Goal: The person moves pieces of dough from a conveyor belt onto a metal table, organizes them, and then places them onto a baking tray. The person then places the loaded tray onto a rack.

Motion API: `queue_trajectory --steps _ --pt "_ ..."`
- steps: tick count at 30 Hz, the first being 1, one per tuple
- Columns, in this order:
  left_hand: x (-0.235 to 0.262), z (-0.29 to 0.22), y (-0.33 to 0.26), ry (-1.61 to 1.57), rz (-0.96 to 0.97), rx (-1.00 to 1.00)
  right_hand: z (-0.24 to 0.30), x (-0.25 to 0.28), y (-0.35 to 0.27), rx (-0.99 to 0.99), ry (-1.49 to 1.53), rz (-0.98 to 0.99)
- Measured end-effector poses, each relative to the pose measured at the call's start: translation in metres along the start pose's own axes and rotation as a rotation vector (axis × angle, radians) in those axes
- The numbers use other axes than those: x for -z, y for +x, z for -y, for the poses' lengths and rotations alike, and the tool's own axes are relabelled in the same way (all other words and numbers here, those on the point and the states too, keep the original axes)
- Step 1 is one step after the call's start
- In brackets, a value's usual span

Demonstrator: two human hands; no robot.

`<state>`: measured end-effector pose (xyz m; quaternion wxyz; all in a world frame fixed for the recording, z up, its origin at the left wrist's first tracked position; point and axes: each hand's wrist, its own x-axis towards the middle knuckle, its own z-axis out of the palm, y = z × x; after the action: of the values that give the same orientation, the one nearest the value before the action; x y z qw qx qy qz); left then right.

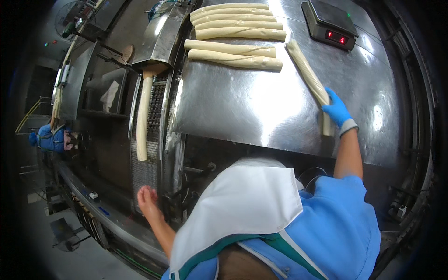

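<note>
My right hand (pixel 337 108), in a blue glove, is closed around the lower part of a long pale dough log (pixel 305 72). The log slants across the right side of the steel table (pixel 219 107), its near end close to the front edge. My left hand (pixel 147 196), bare, is by the near end of a mesh conveyor (pixel 147 175), fingers loosely curled and nothing visible in them. Another dough log (pixel 144 116) lies lengthwise on that conveyor, short of my left hand. At the table's far side, several dough logs (pixel 235 58) lie side by side in a stack of rows.
A digital scale (pixel 329 25) with a red display stands at the far right of the table. A metal outlet housing (pixel 161 35) covers the conveyor's far end. Another person in blue (pixel 50 137) is at the far left. A fan (pixel 65 233) stands lower left.
</note>
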<state>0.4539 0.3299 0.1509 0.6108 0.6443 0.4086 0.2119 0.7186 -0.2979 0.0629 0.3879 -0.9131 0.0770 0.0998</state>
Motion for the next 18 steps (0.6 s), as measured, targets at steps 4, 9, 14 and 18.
queue_trajectory --steps 4,9,14,18 --pt "0.002 0.004 0.005 0.036 0.032 0.051 -0.029 0.02 -0.069 -0.18 -0.345 -0.268" --pt "0.012 0.012 0.021 0.085 0.124 0.07 -0.033 -0.019 -0.127 -0.241 -0.462 -0.456" --pt "0.037 0.027 0.042 0.085 0.179 0.039 0.024 -0.1 -0.129 -0.01 -0.247 -0.503" --pt "0.051 0.029 0.044 0.062 0.142 0.021 0.105 -0.142 -0.119 0.418 -0.268 -0.382"
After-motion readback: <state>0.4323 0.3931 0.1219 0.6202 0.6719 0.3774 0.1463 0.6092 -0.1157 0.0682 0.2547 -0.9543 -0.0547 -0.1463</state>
